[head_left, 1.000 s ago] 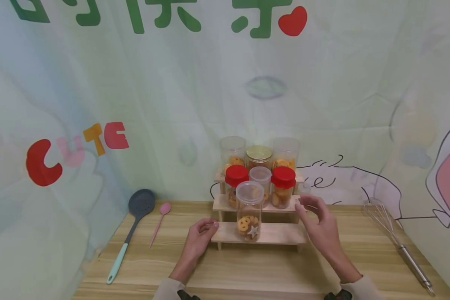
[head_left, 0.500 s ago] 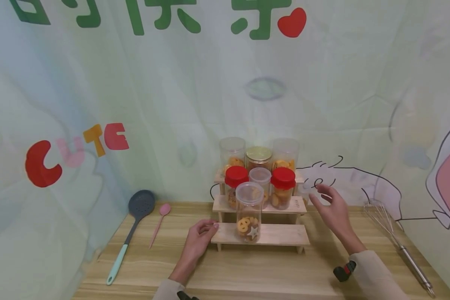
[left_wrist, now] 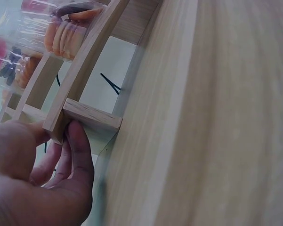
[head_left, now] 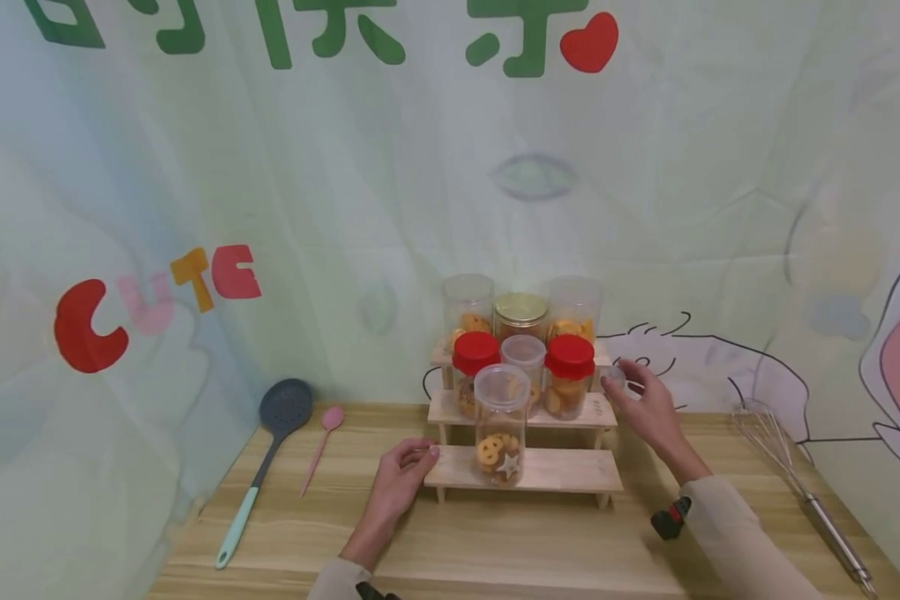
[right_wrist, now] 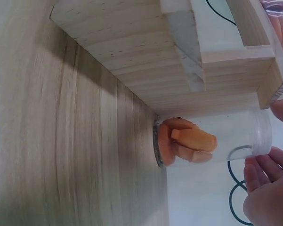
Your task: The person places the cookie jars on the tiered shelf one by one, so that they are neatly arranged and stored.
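Observation:
A three-tier wooden display stand (head_left: 570, 468) holds jars of cookies. My left hand (head_left: 401, 483) grips the left end of its lowest step, thumb on top and fingers curled under the board in the left wrist view. On the table at the stand's right side stands a clear jar (right_wrist: 216, 136) with a few orange-brown cookies at its bottom. My right hand (head_left: 648, 412) has thumb and fingers round the top of this jar, mostly hidden behind the stand in the head view. A tall clear jar (head_left: 501, 425) of cookies stands alone on the lowest step.
Two red-lidded jars (head_left: 570, 358) flank a clear jar (head_left: 523, 354) on the middle step. The top step carries a gold-lidded jar (head_left: 521, 310) between two clear ones. A slotted spatula (head_left: 273, 433) and pink spoon (head_left: 322, 442) lie left, a whisk (head_left: 802, 496) right.
My right hand left the stand's right end, swung out to the right, then came back left onto the top of the jar beside the stand. The left hand stayed put.

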`<state>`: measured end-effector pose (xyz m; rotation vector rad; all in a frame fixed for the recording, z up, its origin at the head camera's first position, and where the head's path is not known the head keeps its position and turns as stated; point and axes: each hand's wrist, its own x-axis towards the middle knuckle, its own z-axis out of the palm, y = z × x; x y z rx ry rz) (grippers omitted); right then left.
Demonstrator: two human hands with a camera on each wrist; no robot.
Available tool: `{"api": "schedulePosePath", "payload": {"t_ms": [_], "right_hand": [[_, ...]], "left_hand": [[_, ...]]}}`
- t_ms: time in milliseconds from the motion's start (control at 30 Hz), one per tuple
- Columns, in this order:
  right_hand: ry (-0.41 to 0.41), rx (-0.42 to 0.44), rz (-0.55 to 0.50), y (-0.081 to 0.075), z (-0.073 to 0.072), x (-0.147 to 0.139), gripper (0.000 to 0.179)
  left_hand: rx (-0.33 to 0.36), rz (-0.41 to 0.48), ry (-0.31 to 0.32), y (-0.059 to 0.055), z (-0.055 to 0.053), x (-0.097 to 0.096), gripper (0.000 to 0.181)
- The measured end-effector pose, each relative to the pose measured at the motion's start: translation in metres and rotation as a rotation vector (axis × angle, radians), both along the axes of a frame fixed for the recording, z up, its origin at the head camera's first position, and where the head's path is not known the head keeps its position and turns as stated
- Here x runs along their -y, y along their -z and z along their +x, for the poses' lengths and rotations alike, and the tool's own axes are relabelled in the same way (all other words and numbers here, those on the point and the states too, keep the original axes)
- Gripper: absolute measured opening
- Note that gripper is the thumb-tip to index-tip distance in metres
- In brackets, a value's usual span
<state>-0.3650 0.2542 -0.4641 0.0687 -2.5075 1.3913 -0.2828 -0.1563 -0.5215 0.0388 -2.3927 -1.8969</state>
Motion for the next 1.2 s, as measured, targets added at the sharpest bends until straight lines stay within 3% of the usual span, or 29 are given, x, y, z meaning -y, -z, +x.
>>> {"api": "schedulePosePath", "payload": {"t_ms": [233, 600, 833, 1100, 1200], "right_hand": [[-0.015, 0.026, -0.022, 0.001, -0.003, -0.001, 0.075], [0.036, -0.039, 0.047, 0.005, 0.008, -0.011, 0.07], [0.053, -0.136, 0.066, 0.008, 0.031, -0.025, 0.062], [0.155, -0.197, 0.097, 0.007, 0.074, -0.032, 0.054], [0.159, -0.251, 0.08, 0.005, 0.087, -0.03, 0.048]], "left_hand": [[-0.006, 0.003, 0.001, -0.003, 0.001, 0.0, 0.038], [-0.007, 0.0, 0.0, -0.004, 0.002, 0.001, 0.04], [0.003, 0.006, -0.001, -0.004, 0.002, -0.002, 0.039], [-0.008, 0.004, 0.007, -0.005, 0.003, -0.002, 0.039], [-0.013, 0.0, 0.002, -0.005, 0.004, 0.0, 0.039]]}}
